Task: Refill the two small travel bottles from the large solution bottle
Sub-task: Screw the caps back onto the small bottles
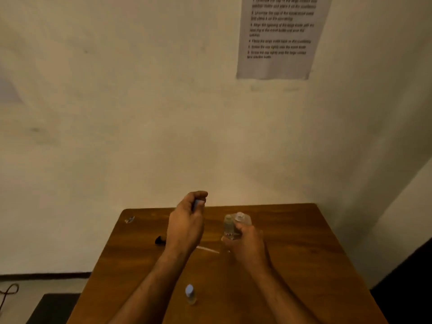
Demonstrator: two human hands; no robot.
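Near table edge, capped travel bottle [190,294] upright

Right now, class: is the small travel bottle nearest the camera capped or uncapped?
Capped. The small travel bottle stands upright on the table, untouched, with its pale blue cap on top.

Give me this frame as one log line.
left hand: holds blue cap | right hand: grips bottles | capped bottle: standing, near edge
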